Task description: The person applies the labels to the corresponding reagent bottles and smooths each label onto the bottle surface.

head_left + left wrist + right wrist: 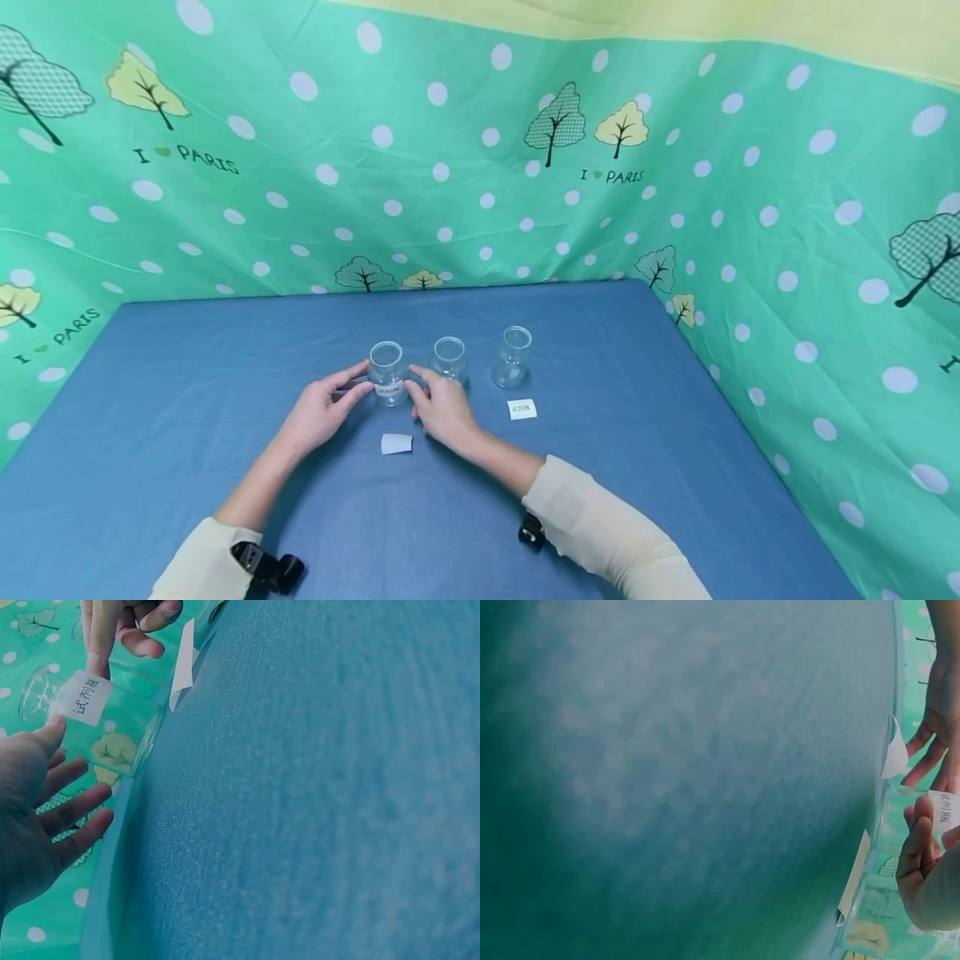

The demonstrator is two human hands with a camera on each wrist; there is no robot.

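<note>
A clear glass jar (387, 375) stands upright on the blue table, with a white label (86, 697) bearing handwritten characters on its side. My left hand (318, 410) holds the jar from the left, thumb at the label's edge; its other fingers are spread in the left wrist view. From the right, my right hand (447, 412) grips the jar, its thumb pressing the label's other end. Just behind that hand stands a second glass jar (449, 350), partly hidden. A curled white paper slip (397, 443) lies in front of the held jar.
To the right stands a third glass jar (513, 358), with a white label (522, 409) bearing writing in front of it. The blue cloth-covered table (450, 533) meets a green dotted curtain (420, 192) behind and at the right.
</note>
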